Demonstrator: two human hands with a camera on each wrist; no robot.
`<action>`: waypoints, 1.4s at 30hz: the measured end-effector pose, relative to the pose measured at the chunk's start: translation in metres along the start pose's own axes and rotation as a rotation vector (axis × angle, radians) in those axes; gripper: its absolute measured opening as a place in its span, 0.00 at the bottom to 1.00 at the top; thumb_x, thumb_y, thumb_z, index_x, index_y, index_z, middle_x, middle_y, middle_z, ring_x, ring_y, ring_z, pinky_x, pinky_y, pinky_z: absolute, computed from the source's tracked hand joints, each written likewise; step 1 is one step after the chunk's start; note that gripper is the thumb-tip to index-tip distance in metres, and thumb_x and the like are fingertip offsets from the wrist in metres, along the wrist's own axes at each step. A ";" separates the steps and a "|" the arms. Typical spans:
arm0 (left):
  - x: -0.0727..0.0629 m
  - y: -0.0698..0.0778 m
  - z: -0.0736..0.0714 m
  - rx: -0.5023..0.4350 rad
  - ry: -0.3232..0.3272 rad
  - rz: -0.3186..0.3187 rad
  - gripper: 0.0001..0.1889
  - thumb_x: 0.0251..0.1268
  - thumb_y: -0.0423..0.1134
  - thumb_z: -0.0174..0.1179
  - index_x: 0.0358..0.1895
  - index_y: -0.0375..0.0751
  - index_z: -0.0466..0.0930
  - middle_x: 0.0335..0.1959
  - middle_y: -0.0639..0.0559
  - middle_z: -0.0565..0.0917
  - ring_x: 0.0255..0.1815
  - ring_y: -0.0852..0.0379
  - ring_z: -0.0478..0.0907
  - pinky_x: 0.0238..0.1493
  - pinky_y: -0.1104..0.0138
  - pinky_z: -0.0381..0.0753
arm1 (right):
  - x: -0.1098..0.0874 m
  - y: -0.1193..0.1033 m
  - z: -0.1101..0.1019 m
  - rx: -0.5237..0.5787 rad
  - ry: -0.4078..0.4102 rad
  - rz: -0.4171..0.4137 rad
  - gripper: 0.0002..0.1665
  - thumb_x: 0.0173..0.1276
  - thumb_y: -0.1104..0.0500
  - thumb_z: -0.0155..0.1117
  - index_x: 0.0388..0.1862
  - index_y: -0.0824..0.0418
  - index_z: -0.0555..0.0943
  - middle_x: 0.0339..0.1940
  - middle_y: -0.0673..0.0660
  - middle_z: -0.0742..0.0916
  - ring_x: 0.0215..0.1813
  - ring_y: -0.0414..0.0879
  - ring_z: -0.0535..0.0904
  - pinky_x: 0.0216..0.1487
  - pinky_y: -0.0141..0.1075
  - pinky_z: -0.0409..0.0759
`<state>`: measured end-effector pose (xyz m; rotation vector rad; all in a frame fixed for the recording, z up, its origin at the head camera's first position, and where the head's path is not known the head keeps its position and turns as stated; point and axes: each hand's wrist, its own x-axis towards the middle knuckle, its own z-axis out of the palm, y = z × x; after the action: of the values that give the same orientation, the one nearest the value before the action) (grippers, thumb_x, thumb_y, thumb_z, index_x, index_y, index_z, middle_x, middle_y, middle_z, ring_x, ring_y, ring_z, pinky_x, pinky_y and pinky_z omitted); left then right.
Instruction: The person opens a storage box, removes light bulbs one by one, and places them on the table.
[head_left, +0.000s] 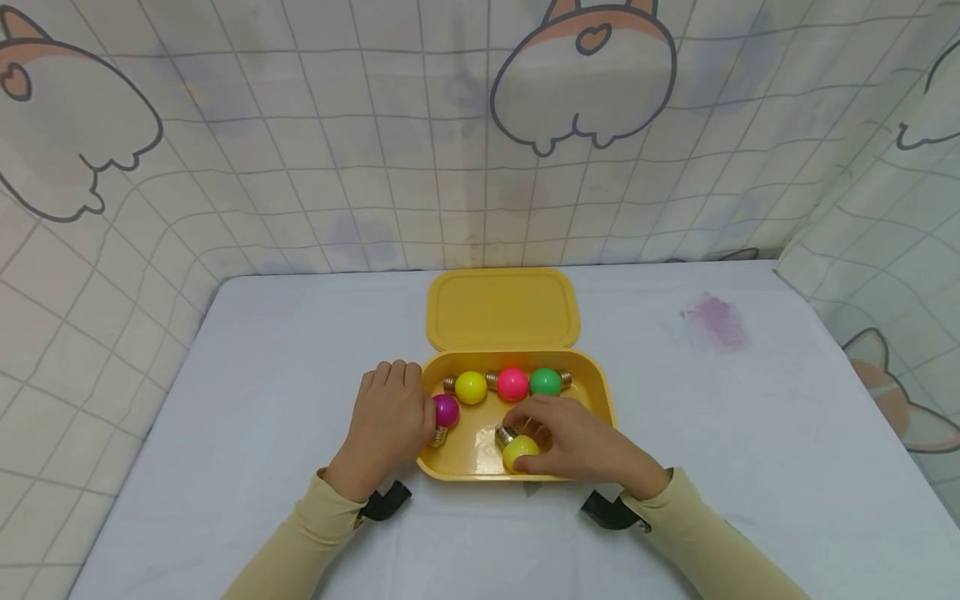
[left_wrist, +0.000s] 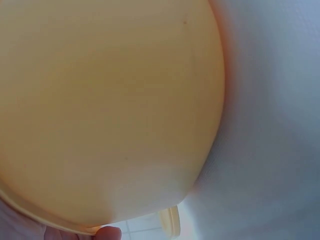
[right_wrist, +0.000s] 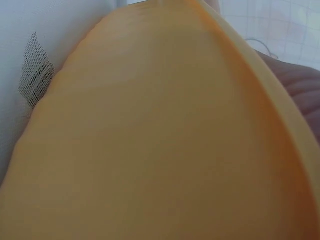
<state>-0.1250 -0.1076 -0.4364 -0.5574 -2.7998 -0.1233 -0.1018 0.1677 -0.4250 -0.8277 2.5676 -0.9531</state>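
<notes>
A yellow plastic box (head_left: 480,477) stands on the table with several coloured light bulbs with metal screw bases inside. My right hand (head_left: 573,437) reaches over the front right and pinches a yellow bulb (head_left: 519,452) between thumb and fingers, its base pointing back left. My left hand (head_left: 392,412) grips the box's left rim, beside a purple bulb (head_left: 446,410). Along the back wall lie another yellow bulb (head_left: 471,387), a pink bulb (head_left: 513,384) and a green bulb (head_left: 546,382). Both wrist views are mostly filled by the box's outer wall (left_wrist: 115,110).
A yellow lid (head_left: 502,308) lies directly behind the box. White cloth (head_left: 285,358) covers the table, with a pinkish stain (head_left: 716,322) at the right. A patterned curtain (head_left: 337,150) hangs behind and at the sides. Dark wrist straps (head_left: 611,510) sit near the box's front.
</notes>
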 end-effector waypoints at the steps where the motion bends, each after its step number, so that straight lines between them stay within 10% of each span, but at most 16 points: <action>1: 0.000 0.000 0.000 0.000 0.002 0.001 0.12 0.67 0.40 0.57 0.33 0.35 0.70 0.25 0.46 0.69 0.31 0.48 0.65 0.39 0.58 0.69 | 0.000 0.000 0.000 0.003 -0.002 0.004 0.23 0.61 0.51 0.77 0.54 0.54 0.82 0.47 0.47 0.87 0.46 0.39 0.81 0.51 0.33 0.83; 42: 0.001 -0.001 -0.001 -0.054 -0.027 -0.008 0.10 0.68 0.39 0.55 0.33 0.35 0.70 0.26 0.45 0.69 0.32 0.47 0.65 0.41 0.56 0.71 | -0.004 0.001 -0.010 0.319 0.034 0.002 0.27 0.60 0.55 0.77 0.59 0.52 0.81 0.55 0.50 0.86 0.55 0.44 0.83 0.59 0.37 0.85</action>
<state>-0.1258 -0.1085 -0.4353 -0.5642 -2.8324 -0.1951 -0.1032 0.1755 -0.4178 -0.7228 2.3526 -1.3406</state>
